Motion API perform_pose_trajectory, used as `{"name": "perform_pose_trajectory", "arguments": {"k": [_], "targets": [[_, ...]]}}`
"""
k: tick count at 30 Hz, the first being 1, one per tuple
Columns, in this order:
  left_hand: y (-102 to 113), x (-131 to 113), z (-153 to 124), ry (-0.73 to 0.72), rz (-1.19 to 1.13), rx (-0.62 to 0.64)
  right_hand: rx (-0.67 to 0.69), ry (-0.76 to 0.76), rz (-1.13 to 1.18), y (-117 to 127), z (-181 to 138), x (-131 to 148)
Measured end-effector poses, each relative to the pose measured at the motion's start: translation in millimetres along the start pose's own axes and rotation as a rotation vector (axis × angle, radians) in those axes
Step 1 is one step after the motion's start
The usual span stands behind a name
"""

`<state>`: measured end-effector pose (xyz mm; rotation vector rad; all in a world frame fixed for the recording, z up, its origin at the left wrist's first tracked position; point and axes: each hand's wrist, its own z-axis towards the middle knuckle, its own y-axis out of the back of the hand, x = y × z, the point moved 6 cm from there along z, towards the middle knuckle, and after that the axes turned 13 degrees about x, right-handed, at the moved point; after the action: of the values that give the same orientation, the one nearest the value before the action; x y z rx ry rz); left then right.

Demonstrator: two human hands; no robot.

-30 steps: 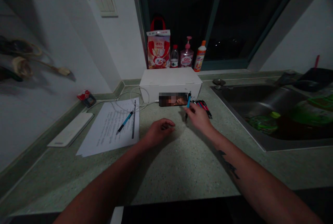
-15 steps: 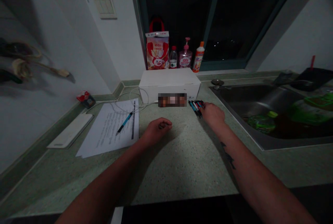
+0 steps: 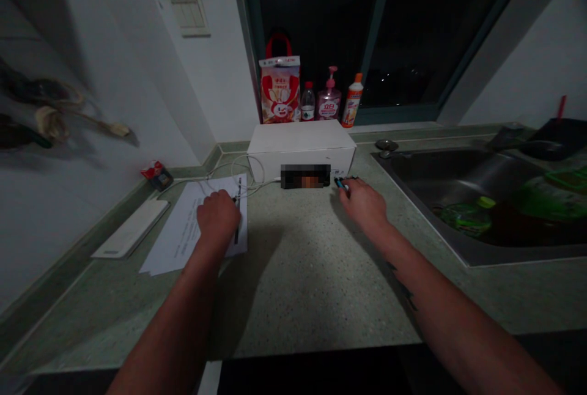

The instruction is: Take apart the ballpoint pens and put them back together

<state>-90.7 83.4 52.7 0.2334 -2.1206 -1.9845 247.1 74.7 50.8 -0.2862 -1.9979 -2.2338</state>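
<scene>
My left hand is over the printed sheets, its fingers curled closed around a pen whose dark end pokes out past them. The rest of that pen is hidden under the hand. On the right, my right hand rests on the counter with its fingers closed over a small bunch of pens. Blue and dark pen ends show beyond the fingertips; the hand covers the others. A phone-like device, blurred out in part, leans against the white box between the hands.
A white cable loops from the device to the left. A flat white slab and a small red-and-dark packet lie by the left wall. The steel sink is at right. Bottles and a bag line the windowsill.
My left hand has moved left from the bare counter onto the sheets and closed over the blue pen there. My right hand has shifted slightly left over the pen bunch, hiding more of it.
</scene>
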Motion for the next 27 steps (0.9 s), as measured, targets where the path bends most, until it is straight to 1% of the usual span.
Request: {"name": "perform_pose_trajectory", "arguments": {"k": [2,4,6,8,9,10,11,13,15,16,18,19,24,26,27], "targets": [[-7.3,7.9,3.6,0.032,0.008,0.075,-0.010,0.031,0.016,-2.5,-0.2,3.2],[-12.4,10.6,5.6,0.037,0.010,0.124,-0.028,0.069,0.035,-5.0,-0.4,6.2],[-14.4,8.0,5.7,0.025,0.011,0.154,-0.031,0.110,0.071,-8.0,-1.6,10.4],[-14.4,-2.9,2.6,-0.039,-0.026,0.163,-0.013,0.176,0.130,-11.9,-4.8,18.1],[-14.1,-12.0,-0.8,-0.100,-0.070,0.156,0.003,0.224,0.168,-14.1,-7.3,23.5],[-13.7,-24.0,-5.7,-0.192,-0.131,0.140,0.027,0.293,0.204,-16.8,-10.4,30.4],[-13.6,-37.6,-12.4,-0.303,-0.216,0.121,0.054,0.363,0.242,-19.7,-13.8,37.3],[-14.0,-66.5,-30.3,-0.572,-0.387,0.076,0.126,0.507,0.321,-26.6,-20.6,50.7],[-18.1,-91.1,-50.1,-0.838,-0.527,0.082,0.191,0.598,0.389,-33.6,-24.7,58.9],[-20.3,-97.9,-56.9,-0.906,-0.599,0.081,0.230,0.627,0.421,-37.4,-25.4,61.3],[-24.7,-103.4,-62.8,-0.936,-0.689,0.076,0.313,0.644,0.496,-44.5,-23.6,62.0],[-26.4,-103.7,-63.0,-0.927,-0.712,0.075,0.351,0.627,0.546,-47.6,-21.2,60.3],[-27.4,-96.4,-51.8,-0.813,-0.731,0.111,0.522,0.397,0.817,-59.9,-5.5,41.3],[-26.2,-94.0,-47.9,-0.778,-0.762,0.139,0.574,0.346,0.870,-62.0,-2.6,36.9],[-26.3,-93.4,-46.7,-0.763,-0.782,0.162,0.579,0.339,0.881,-61.4,-1.9,35.8]]}}
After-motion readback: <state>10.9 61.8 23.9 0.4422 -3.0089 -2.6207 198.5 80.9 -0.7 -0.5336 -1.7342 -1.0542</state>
